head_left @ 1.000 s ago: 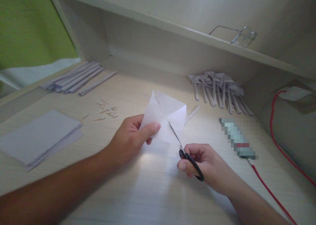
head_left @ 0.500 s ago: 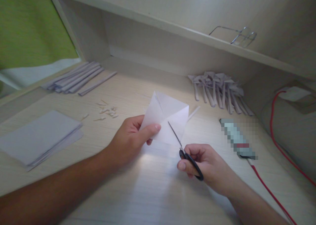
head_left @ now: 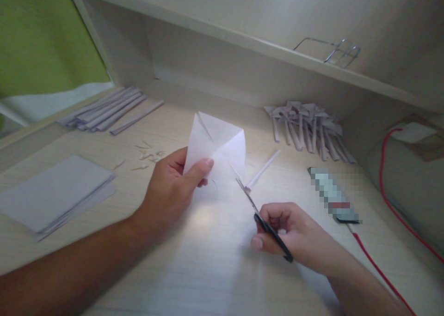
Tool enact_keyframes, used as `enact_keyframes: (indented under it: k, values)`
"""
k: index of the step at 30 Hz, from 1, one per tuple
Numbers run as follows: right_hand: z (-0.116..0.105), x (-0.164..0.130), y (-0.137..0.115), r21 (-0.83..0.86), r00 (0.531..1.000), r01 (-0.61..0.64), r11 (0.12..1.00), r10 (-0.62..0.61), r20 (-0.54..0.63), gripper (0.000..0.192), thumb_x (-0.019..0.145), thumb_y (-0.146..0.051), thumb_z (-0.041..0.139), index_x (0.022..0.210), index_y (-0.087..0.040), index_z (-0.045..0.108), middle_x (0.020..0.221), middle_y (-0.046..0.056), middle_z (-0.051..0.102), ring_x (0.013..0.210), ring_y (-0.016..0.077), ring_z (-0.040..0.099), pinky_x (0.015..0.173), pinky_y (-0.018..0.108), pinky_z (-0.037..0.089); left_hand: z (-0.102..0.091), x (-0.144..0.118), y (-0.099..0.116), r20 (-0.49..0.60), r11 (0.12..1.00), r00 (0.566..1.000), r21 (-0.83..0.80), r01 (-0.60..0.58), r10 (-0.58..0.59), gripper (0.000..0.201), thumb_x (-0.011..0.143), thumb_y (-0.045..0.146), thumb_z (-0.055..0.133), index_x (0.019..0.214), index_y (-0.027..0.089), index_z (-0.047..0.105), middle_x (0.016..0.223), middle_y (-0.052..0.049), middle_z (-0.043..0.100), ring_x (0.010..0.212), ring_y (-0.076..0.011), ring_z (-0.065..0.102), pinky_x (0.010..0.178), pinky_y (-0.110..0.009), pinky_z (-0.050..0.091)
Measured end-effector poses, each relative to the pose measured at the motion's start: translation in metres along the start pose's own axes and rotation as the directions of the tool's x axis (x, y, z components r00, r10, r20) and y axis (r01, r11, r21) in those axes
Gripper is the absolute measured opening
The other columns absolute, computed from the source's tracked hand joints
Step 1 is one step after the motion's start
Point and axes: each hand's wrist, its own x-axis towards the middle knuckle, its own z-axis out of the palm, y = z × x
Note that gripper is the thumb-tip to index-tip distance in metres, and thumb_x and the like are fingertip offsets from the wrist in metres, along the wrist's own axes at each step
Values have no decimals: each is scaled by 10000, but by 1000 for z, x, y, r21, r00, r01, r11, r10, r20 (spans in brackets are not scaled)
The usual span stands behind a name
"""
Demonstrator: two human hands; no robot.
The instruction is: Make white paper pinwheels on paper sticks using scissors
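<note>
The left hand (head_left: 169, 186) holds a folded white paper sheet (head_left: 217, 147) raised above the middle of the table (head_left: 208, 270), its grip pinching the sheet's lower left edge between thumb and fingers, with the thumb lying across the front face. The sheet stands roughly upright, creased so that folds meet near its centre, and a pointed flap shows at its 12 o'clock edge. The right hand (head_left: 291, 235) sits at about 4 o'clock from the sheet, its grip curled through the black handles of a pair of scissors (head_left: 263, 219). The blades point toward 11 o'clock and their tips meet the sheet's lower right corner; whether the blades are parted or shut there is hard to tell, as they blur against the bright paper. A narrow rolled paper strip (head_left: 262, 169) lies on the table just beyond the blades at 1 o'clock. At 9 o'clock from the left hand rests a stack of flat paper sheets (head_left: 55, 193), and at 11 o'clock a bundle of long folded strips (head_left: 104, 109) with small paper scraps (head_left: 149, 156) nearer in. At 2 o'clock lies a heap of finished folded pieces (head_left: 307, 126), and a red cable (head_left: 381, 270) runs along the right edge.
</note>
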Motion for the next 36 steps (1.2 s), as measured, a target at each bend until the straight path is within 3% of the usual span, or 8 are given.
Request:
enact_keyframes:
  k: [4,6,8,11,22,26,32,36]
  values:
    - [-12,3,-1,0,911,230,973,-216,-352,368,715,-461,876,732,-186,632,669,-17,580,618,124,498,560,247,385,2,0,2,20,1000,1000,-1,18,-18,120,804,297,723,790,187,678,695,16,640,611,-135,549,541,-242,437]
    - [-13,5,-1,19,801,336,942,-275,-531,351,721,-447,875,872,-198,679,854,32,684,728,160,586,655,275,465,4,-4,4,150,994,984,67,89,-98,102,766,267,714,729,181,672,663,16,633,584,-131,538,507,-232,396]
    - [-10,7,-1,40,767,365,930,-276,-579,397,698,-424,893,967,-209,694,971,57,714,794,185,624,713,301,497,7,-9,6,325,979,928,142,143,-183,78,728,229,700,680,176,667,652,11,629,591,-137,551,508,-231,381]
    - [-3,8,1,61,823,298,953,-225,-521,336,672,-401,900,862,-198,711,790,23,694,697,170,598,649,289,480,11,-12,5,451,970,863,190,155,-226,30,700,176,688,672,172,681,661,9,630,617,-144,576,537,-233,390]
    - [7,16,9,117,873,235,965,-156,-462,270,758,-424,831,754,-169,744,629,45,728,618,168,595,616,294,427,7,-6,0,212,969,965,-159,187,-152,221,810,336,780,715,175,660,679,25,643,619,-111,551,578,-214,425]
    - [11,21,14,218,877,271,937,-147,-458,275,745,-414,849,744,-169,722,596,35,711,595,173,609,637,304,434,9,-9,0,205,964,956,-123,235,-207,300,859,450,718,739,189,631,666,26,615,594,-128,546,535,-230,396]
    - [15,23,15,313,833,341,887,-130,-538,286,727,-396,875,760,-169,705,604,24,713,566,150,608,625,276,436,13,-10,-6,399,974,889,126,188,-224,408,874,534,652,691,170,670,665,-16,656,621,-152,563,589,-267,422]
    - [12,21,14,248,878,286,926,-149,-454,286,752,-412,856,765,-160,722,622,38,717,597,159,616,641,281,442,11,-9,-7,347,978,918,148,146,-189,377,895,446,634,637,170,641,614,-5,619,605,-145,535,612,-278,414]
